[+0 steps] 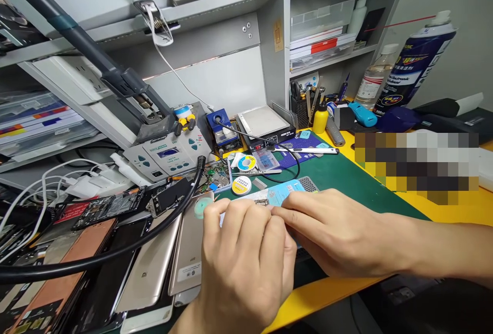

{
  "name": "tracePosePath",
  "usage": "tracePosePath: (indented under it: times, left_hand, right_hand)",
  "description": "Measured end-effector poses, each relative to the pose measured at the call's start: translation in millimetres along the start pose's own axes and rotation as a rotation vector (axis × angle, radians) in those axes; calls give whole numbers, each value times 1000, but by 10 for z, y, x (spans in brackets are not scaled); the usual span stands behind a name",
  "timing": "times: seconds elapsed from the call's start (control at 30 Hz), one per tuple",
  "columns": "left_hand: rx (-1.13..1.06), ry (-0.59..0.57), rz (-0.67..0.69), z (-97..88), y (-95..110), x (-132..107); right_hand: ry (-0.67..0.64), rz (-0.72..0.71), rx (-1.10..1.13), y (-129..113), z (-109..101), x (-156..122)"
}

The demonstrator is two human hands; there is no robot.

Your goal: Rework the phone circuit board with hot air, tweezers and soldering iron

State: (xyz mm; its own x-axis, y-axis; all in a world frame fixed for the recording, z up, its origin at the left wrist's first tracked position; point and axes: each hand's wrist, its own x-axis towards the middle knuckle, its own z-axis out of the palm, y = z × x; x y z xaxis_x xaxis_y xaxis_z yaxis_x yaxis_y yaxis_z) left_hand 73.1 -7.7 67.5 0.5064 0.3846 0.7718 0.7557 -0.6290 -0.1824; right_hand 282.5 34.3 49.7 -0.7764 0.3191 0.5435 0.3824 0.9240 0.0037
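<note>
Left hand [246,262] and right hand [327,226] meet near a small part [262,202], probably for steadiness. Fingers are curled; any grip is hidden.

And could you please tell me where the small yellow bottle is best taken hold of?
Probably grip the yellow bottle around its body, below the narrower top, coming from the green mat side: it stands upright, with the mesh holder close behind, leftward.
</note>
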Motion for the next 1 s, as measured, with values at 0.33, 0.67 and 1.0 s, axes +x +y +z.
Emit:
tracePosePath:
  times: [0.33,0.67,1.0]
  left_hand:
    - [24,19,52,61,-1,74]
    - [23,62,90,69,-65,104]
    - [32,112,111,76,-108,87]
  right_hand:
    - [63,-13,-40,1,-34,41]
    - [6,-5,-26,-40,-69,32]
    - [-93,29,78,-49,-129,34]
